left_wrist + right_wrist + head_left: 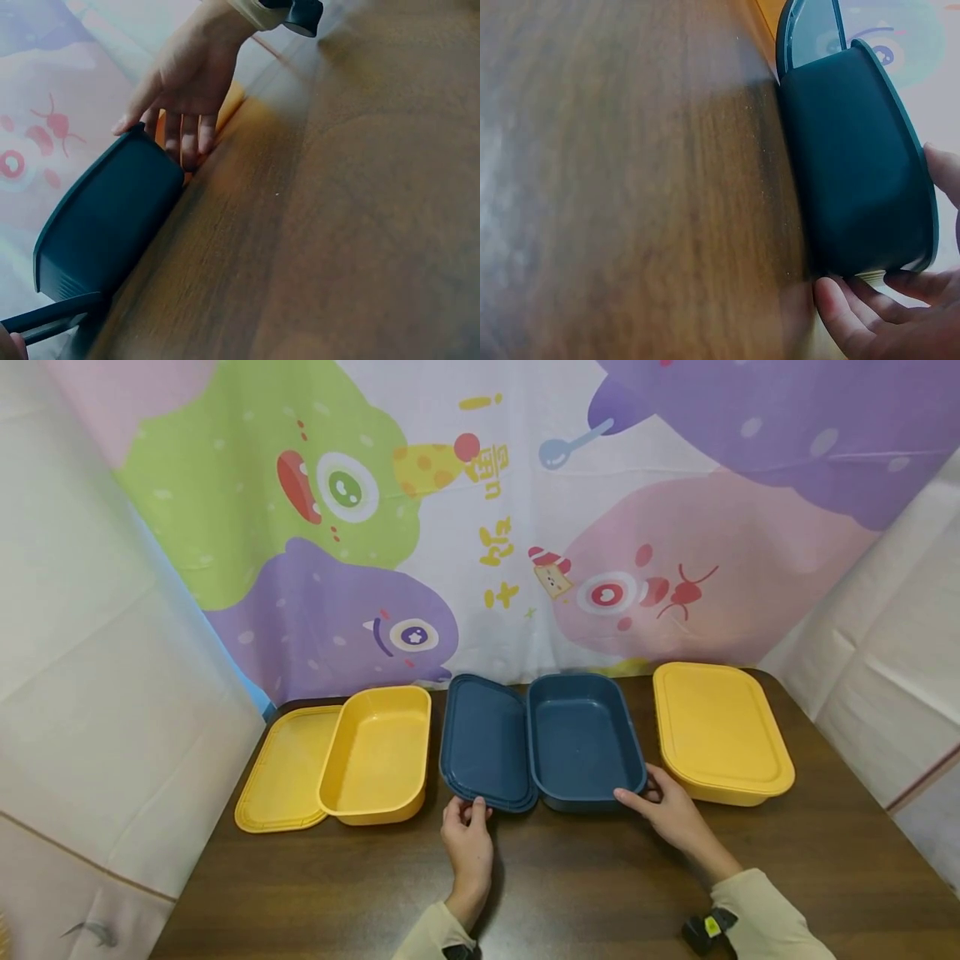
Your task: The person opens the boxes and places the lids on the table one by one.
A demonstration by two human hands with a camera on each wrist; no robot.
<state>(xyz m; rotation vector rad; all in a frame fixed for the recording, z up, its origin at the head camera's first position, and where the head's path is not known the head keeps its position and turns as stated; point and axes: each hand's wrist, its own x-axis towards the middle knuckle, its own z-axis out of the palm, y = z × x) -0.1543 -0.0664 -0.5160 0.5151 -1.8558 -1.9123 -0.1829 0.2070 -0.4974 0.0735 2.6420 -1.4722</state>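
Hanging behind the dark wooden desk (pixel 570 893) was a cartoon-monster backdrop cloth (pixel 525 510), with white sheets at either side. Nothing lay between the hands and the boxes.

Counted out, there were three rectangular plastic boxes and three lids: two yellow sets and one blue. At the left an open yellow plastic box (pixel 377 756) sat partly on its flat yellow lid (pixel 281 777). At the right a second yellow box (pixel 720 735) stood with its lid on. Between them sat the open dark blue plastic box (pixel 581 739), and the dark blue lid (pixel 483 743) leaned against its left side.

Both forearms, in pale sleeves, came in from the near edge. The left hand (pixel 467 835) pinched the near edge of the blue lid between thumb and fingers. The right hand (pixel 671 814) held the blue box's near right corner, thumb along the rim, fingers (pixel 184 142) curled against the outer wall beside the closed yellow box.
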